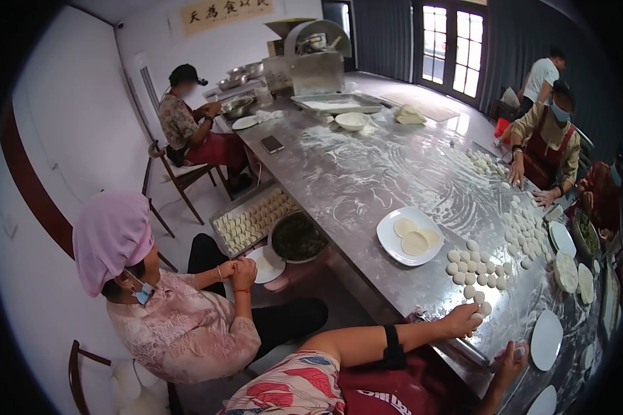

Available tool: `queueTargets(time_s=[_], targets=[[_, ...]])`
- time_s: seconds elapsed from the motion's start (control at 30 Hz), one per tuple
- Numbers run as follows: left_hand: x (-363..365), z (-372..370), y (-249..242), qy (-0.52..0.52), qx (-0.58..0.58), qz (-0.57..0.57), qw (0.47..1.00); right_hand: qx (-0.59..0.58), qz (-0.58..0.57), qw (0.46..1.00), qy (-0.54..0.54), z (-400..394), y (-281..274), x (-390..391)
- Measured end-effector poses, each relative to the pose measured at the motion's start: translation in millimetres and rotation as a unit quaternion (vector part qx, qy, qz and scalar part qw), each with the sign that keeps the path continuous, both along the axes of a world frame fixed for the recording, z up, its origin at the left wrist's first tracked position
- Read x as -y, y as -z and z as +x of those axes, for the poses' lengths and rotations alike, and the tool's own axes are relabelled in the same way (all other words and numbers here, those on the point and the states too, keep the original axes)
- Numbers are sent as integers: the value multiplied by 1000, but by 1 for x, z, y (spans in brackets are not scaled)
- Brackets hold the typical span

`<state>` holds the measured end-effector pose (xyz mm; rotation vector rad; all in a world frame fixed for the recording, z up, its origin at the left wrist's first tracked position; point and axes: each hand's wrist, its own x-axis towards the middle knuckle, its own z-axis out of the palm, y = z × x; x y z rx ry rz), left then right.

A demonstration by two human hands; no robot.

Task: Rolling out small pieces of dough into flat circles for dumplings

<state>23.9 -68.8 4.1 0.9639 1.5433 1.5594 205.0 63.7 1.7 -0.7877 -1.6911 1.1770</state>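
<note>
At the near table edge my left hand (460,322) has its fingers closed on a small round dough piece (476,317), beside a cluster of similar floured dough pieces (474,266). My right hand (511,361) is raised to the right of it, fingers curled around a pale lump that looks like another dough piece (520,353). An oval white plate (547,339) lies just beyond my right hand. Left of the cluster, a square white plate (387,247) carries several flat round dough wrappers (414,243).
A seated person in a pink cap (114,235) works at my left, near a filling bowl (298,238) and a tray of dumplings (255,220). Across the floured steel table (339,180), a co-worker (550,145) handles dough. A phone (272,144) lies near the far-left edge.
</note>
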Motion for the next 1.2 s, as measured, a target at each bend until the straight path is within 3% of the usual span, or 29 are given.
queueTargets(time_s=[0.6,0.63,0.67,0.73,0.8,0.83,0.9,1.0,1.07,1.2], targets=[[-6,3,7,-42,-49,16,998,7,-3,1000,-3,0,-3,-2],[-9,5,12,-50,-38,5,998,11,-2,1000,-3,3,-1,-3],[-26,0,46,-67,-122,31,990,43,-45,998,-30,3,4,-5],[-20,0,61,-32,-40,66,997,111,-100,986,-70,19,-18,-13],[-16,-4,64,7,119,88,989,165,61,979,-103,33,-35,-50],[-7,4,13,-20,-49,-12,999,27,-125,989,-68,33,-73,-48],[-2,5,4,-37,-109,-20,993,-24,-83,996,6,44,-96,-102],[-1,5,-3,-13,-157,-50,986,144,79,974,154,48,-99,-197],[-3,7,-11,-14,-160,-67,985,281,187,912,232,48,-98,-242],[-4,6,-12,-7,-124,-69,990,401,158,860,273,39,-96,-288]])
